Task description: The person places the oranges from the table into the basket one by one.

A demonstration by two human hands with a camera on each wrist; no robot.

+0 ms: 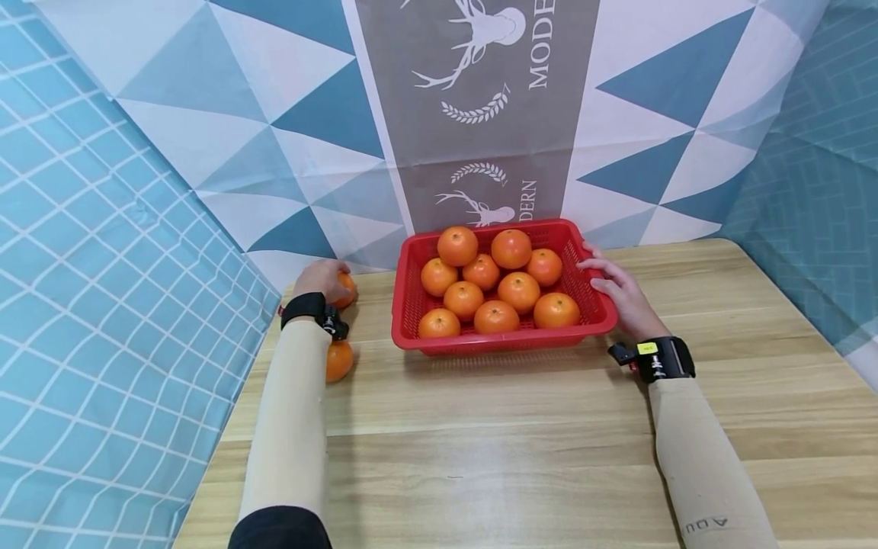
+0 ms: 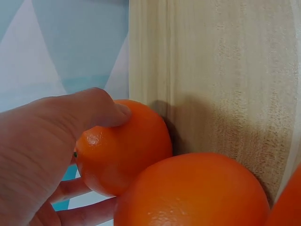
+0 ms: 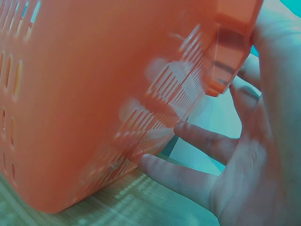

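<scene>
My left hand [image 1: 324, 280] grips an orange [image 1: 347, 290] on the wooden table [image 1: 494, 442] near its back left corner. In the left wrist view the thumb [image 2: 101, 110] lies over this orange [image 2: 129, 146] and the fingers curl under it. A second orange [image 1: 339, 360] lies beside my left wrist and looks large up close [image 2: 193, 193]. My right hand [image 1: 613, 288] holds the right rim of a red plastic basket [image 1: 591, 329] filled with several oranges [image 1: 518, 291]. Its fingers [image 3: 202, 141] lie against the slotted basket wall [image 3: 94, 94] under the rim.
A blue and white patterned cloth [image 1: 480, 114] hangs right behind the basket and along both sides. The table's left edge [image 1: 240, 396] is close to my left arm. Bare wood stretches in front of the basket and to its right.
</scene>
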